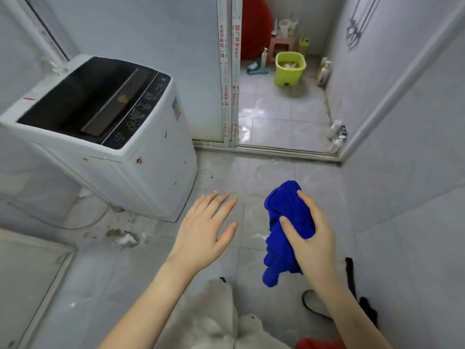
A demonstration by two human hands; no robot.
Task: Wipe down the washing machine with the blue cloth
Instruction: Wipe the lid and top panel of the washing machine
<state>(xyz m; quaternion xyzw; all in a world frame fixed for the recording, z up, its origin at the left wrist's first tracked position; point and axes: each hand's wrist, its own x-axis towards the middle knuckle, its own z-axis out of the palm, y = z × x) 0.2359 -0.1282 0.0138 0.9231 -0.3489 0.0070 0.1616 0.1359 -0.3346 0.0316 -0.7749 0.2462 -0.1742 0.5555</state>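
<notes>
A white top-loading washing machine with a dark glass lid and a dark control panel stands at the left against the wall. My right hand grips a bunched blue cloth in the air over the floor, well to the right of the machine. The cloth hangs down below my fingers. My left hand is held out flat with straight fingers, holding nothing, a little in front of the machine's lower right corner.
A grey tiled floor runs to a raised door sill. Beyond it are a lime-green bucket, bottles, a pink stool and a red round object. A wall closes in on the right. A hose lies on the floor at the left.
</notes>
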